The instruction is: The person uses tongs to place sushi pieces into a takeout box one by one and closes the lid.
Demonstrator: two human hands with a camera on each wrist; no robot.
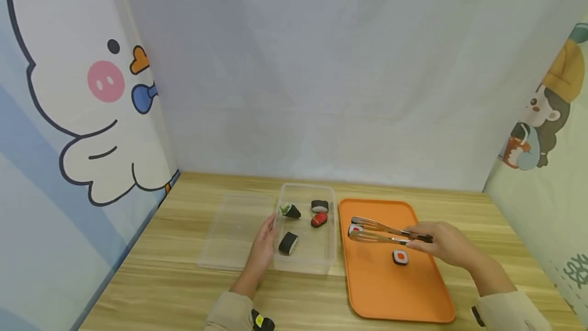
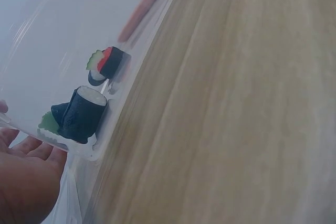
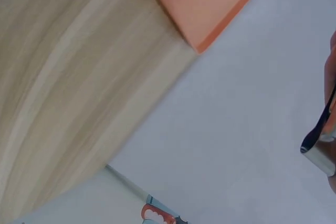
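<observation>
Two hands are at work over the wooden desk (image 1: 184, 280). The right hand (image 1: 447, 244) grips a pair of metal tongs (image 1: 383, 231) by the handle end, fingers curled round it, and the tong tips sit either side of a sushi roll (image 1: 354, 229) with a red centre at the far left part of the orange tray (image 1: 395, 300); whether the tips are actually squeezing that roll cannot be told from here. A second roll (image 1: 400, 257) with an orange centre lies on the tray just beside the right hand, below the tongs.

Over on the other side, the left hand (image 1: 264, 249) rests with straight, relaxed fingers against the left wall of the clear plastic box (image 1: 328, 264), holding nothing in its grip. The left wrist view shows the palm (image 2: 23, 182) touching the box corner. Inside the box: a black roll (image 1: 288, 243) nearest that hand, a cone-shaped piece with a green leaf (image 1: 290, 211) behind it, a black roll (image 1: 319, 206) at the far side, and a red-topped piece (image 1: 319, 219) just in front of it. The clear lid (image 1: 229, 234) lies flat on the desk, left of the box.
</observation>
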